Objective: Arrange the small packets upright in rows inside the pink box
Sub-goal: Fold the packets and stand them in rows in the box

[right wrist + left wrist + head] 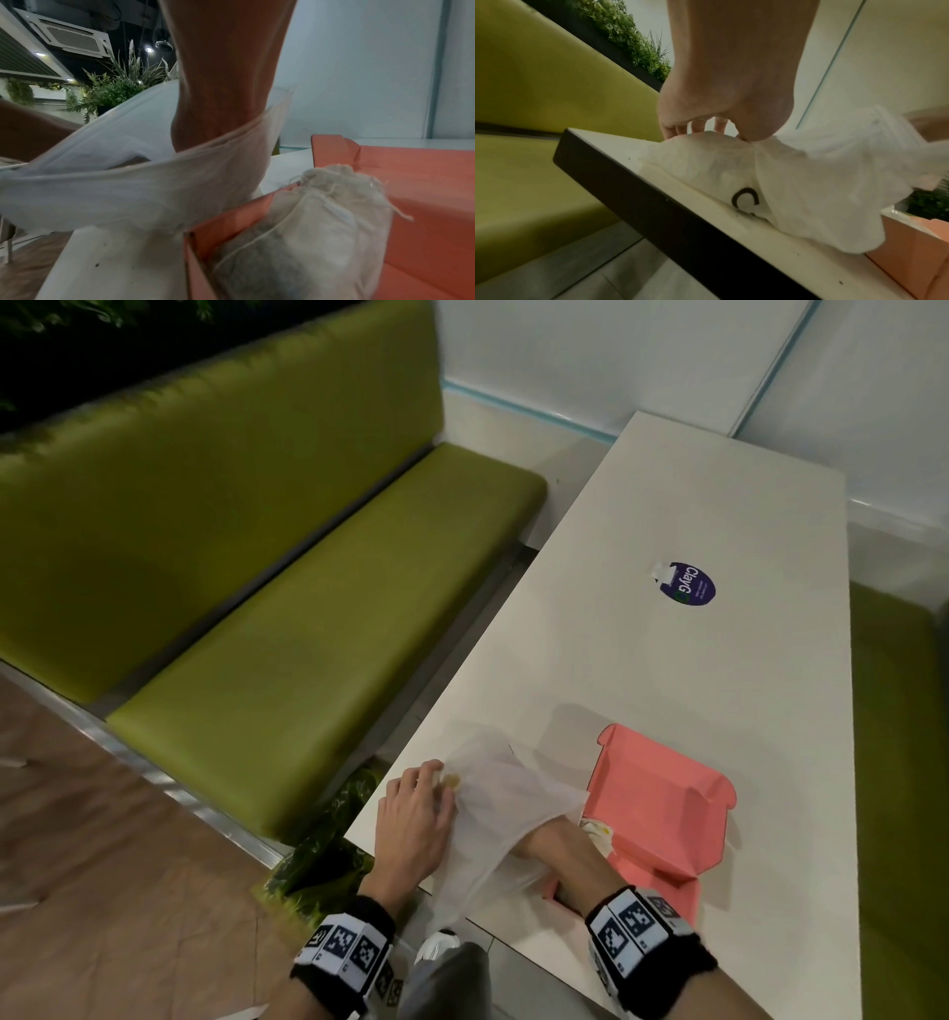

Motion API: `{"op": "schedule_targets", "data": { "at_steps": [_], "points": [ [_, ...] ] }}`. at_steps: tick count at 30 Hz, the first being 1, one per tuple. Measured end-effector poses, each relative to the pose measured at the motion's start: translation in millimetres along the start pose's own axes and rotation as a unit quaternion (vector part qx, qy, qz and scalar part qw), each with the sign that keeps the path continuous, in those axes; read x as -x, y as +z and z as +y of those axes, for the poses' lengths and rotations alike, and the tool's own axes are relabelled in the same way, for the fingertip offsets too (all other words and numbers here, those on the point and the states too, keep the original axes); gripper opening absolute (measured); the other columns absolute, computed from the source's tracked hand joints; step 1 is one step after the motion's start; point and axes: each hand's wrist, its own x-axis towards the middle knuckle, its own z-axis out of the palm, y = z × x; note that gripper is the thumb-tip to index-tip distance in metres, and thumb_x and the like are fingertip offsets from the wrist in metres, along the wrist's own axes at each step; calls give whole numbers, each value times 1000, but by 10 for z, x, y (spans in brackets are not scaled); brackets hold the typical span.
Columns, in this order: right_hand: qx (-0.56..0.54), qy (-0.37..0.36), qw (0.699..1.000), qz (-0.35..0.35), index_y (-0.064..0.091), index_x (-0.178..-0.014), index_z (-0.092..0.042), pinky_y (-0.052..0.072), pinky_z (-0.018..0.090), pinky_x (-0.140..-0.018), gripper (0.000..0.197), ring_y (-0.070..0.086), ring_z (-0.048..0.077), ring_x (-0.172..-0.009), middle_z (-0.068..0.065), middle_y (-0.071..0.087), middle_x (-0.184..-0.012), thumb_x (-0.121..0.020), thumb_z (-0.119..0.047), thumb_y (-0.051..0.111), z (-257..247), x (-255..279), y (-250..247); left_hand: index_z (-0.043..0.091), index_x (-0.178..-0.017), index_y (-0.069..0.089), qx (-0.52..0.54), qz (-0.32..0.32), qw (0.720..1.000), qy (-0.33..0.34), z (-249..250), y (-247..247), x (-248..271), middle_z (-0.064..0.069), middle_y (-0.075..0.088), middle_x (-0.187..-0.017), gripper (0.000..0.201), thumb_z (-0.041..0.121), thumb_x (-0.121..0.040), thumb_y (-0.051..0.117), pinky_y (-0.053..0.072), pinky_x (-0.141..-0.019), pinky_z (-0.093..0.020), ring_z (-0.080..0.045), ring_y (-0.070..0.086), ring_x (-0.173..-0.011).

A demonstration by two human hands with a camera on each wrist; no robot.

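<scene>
A translucent white plastic bag (493, 798) lies on the white table (667, 670) left of the open pink box (662, 793). My left hand (418, 806) pinches the bag's far end against the table; the left wrist view shows thumb and fingers (672, 130) curled on the plastic bag (795, 182). My right hand (544, 839) reaches into the bag's mouth, its fingers hidden by the plastic (128, 182). Off-white cloth packets (321, 213) with drawstrings stand at the box's near-left corner (598, 832). The pink box's lid (424, 182) stands open behind them.
A purple round sticker (690, 584) sits mid-table. Green benches flank the table on the left (308, 634) and right (893, 711). The table's left edge (634, 182) runs just beside my left hand. Green foliage (318, 845) lies below that edge.
</scene>
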Motion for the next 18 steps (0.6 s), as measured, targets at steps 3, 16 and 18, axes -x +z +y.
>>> {"op": "schedule_targets", "data": {
  "at_steps": [3, 16, 18],
  "points": [
    [3, 37, 999, -20, 52, -104, 1, 36, 20, -103, 30, 42, 13, -84, 7, 60, -82, -108, -18, 30, 37, -201, 94, 23, -132, 48, 4, 3, 1000, -1, 3, 8, 15, 0, 57, -128, 34, 38, -102, 45, 40, -95, -35, -22, 48, -114],
    [21, -3, 999, -27, 47, -128, -11, 38, 27, -83, 35, 53, 23, -106, 4, 55, -122, -104, -36, 38, 19, -199, 92, 23, -133, 47, 10, 7, 1000, -9, -19, 22, 20, 1, 55, -130, 35, 39, -102, 43, 40, -97, -34, -20, 46, -116],
    [35, -65, 997, 11, 43, -141, -12, 39, 28, -96, 42, 50, 25, -124, 8, 47, -145, -105, -31, 36, 26, -243, 122, 23, -134, 47, 5, 7, 1000, -8, -18, 29, 16, 1, 54, -130, 35, 38, -102, 43, 39, -97, -34, -20, 46, -117]
  ]
}}
